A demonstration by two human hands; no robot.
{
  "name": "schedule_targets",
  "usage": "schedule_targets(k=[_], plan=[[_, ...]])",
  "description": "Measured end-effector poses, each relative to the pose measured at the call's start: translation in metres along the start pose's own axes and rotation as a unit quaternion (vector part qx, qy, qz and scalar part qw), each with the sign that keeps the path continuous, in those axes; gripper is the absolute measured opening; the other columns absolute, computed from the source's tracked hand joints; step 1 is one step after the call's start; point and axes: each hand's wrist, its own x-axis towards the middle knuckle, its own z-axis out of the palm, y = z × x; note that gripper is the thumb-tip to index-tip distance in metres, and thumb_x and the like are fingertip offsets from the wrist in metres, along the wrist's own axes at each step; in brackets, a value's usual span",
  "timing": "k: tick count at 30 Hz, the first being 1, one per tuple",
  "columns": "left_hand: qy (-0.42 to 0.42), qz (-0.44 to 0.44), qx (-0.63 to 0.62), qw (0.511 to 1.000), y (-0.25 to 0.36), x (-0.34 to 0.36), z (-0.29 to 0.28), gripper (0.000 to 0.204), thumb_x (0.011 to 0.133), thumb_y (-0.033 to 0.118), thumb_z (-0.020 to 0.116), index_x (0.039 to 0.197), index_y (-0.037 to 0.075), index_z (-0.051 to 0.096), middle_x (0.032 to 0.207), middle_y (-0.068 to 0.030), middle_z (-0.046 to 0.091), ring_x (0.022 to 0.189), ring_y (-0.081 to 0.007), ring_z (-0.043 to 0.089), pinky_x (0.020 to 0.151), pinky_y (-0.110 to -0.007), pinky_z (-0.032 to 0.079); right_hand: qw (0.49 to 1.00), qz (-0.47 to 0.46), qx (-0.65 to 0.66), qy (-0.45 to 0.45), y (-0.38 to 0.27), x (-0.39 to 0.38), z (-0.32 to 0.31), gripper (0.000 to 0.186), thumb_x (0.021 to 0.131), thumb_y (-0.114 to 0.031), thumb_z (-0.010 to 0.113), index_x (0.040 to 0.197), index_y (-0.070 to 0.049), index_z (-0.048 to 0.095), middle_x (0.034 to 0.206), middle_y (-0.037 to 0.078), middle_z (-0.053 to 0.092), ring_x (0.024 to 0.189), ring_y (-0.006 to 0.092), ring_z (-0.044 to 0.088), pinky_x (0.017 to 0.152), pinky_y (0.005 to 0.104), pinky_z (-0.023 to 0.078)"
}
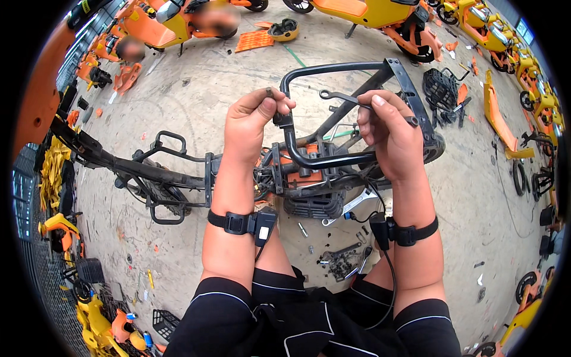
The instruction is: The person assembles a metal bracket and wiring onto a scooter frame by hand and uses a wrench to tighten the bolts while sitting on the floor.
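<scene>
My left hand (pixel 248 128) is raised over the left side of a black tubular frame (pixel 333 159). Thumb and forefinger pinch a small dark piece that looks like a bolt (pixel 269 93). Level with it on the right, my right hand (pixel 392 134) grips a dark ring wrench (pixel 340 96), its ring end pointing left toward my other hand. A dark round end sticks out past the right side of this hand; whether it belongs to the wrench I cannot tell. Below my hands, the stripped scooter chassis (pixel 178 178) lies on the concrete, with orange parts and cables at its middle.
Close to my legs lie a silver wrench (pixel 358 200), a ratchet (pixel 366 253) and a pile of small fasteners (pixel 342 263). Yellow-orange scooters (pixel 363 13) line the far side. A black basket (pixel 441 89), an orange-yellow panel (pixel 498 116) and a yellow helmet (pixel 284 30) sit farther out.
</scene>
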Motion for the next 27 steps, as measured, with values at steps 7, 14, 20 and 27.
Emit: schedule_targets(k=[7, 14, 20, 27], plan=[[0.112, 0.031, 0.090, 0.989, 0.001, -0.010, 0.027, 0.021, 0.103, 0.016, 0.065, 0.113, -0.002, 0.068, 0.096, -0.0060, 0.071, 0.099, -0.0164, 0.066, 0.093, -0.032, 0.050, 1.000, -0.003, -0.006, -0.003, 0.001, 0.000, -0.002, 0.025, 0.103, -0.020, 0.058, 0.110, 0.000, 0.069, 0.085, 0.004, 0.069, 0.072, 0.0084, 0.060, 0.061, 0.0222, 0.046], [0.215, 0.044, 0.172, 0.960, 0.002, -0.013, 0.038, 0.021, 0.097, 0.011, 0.073, 0.111, -0.004, 0.070, 0.098, -0.0075, 0.073, 0.094, -0.0122, 0.066, 0.083, -0.027, 0.053, 1.000, 0.001, -0.011, -0.001, -0.001, 0.000, 0.001, 0.026, 0.103, -0.022, 0.058, 0.111, 0.000, 0.069, 0.086, 0.004, 0.069, 0.072, 0.0084, 0.060, 0.062, 0.0220, 0.046], [0.175, 0.025, 0.129, 0.976, 0.008, -0.014, 0.039, 0.018, 0.099, 0.007, 0.069, 0.112, -0.005, 0.070, 0.096, -0.0098, 0.074, 0.090, -0.0132, 0.069, 0.083, -0.026, 0.054, 1.000, -0.005, -0.018, -0.004, 0.000, 0.000, 0.000, 0.026, 0.103, -0.022, 0.058, 0.111, 0.001, 0.069, 0.086, 0.004, 0.069, 0.072, 0.0084, 0.060, 0.062, 0.0219, 0.046], [0.087, 0.005, 0.098, 0.991, 0.008, -0.007, 0.020, 0.019, 0.102, 0.013, 0.065, 0.109, -0.004, 0.068, 0.090, -0.0083, 0.073, 0.089, -0.0183, 0.070, 0.088, -0.031, 0.054, 1.000, -0.006, -0.018, 0.003, 0.000, -0.001, 0.001, 0.025, 0.103, -0.021, 0.058, 0.110, 0.001, 0.069, 0.085, 0.004, 0.069, 0.072, 0.0082, 0.060, 0.062, 0.0218, 0.045]])
